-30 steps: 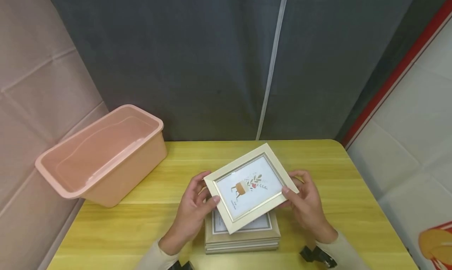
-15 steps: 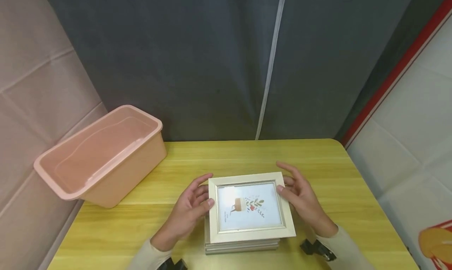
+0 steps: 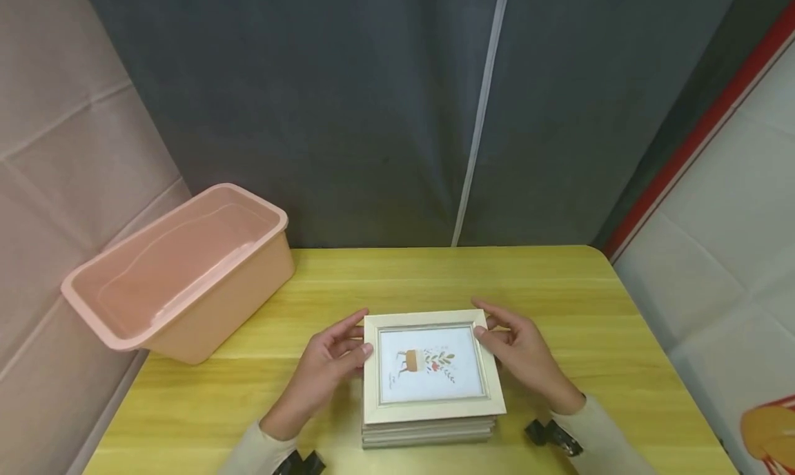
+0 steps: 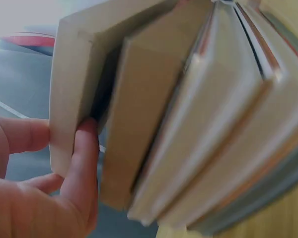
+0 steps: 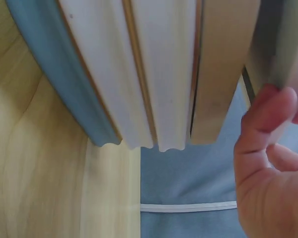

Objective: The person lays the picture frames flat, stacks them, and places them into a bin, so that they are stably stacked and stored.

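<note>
A cream picture frame point(image 3: 435, 415), showing a printed potted plant, lies almost level over a stack of picture frames point(image 3: 428, 433). My left hand point(image 3: 323, 368) pinches its left edge, thumb on top. In the left wrist view a finger of that hand point(image 4: 79, 173) reaches into a narrow gap beneath the top frame point(image 4: 69, 94). At the opposite edge, my right hand point(image 3: 528, 357) holds the same frame, thumb on its face. The right wrist view shows the stack's tan, white and blue-grey frame edges point(image 5: 169, 74) beside the fingers.
A pink plastic tub point(image 3: 230, 288) stands at the left of the yellow wood-grain table point(image 3: 559, 282). Behind the table hangs a dark grey curtain point(image 3: 341, 116) with a pale seam. Light panels flank both sides.
The cream picture frame was tilted and turned above the stack; both hands have rotated it straight and lowered it, shifting it slightly left until it lines up with the stack.
</note>
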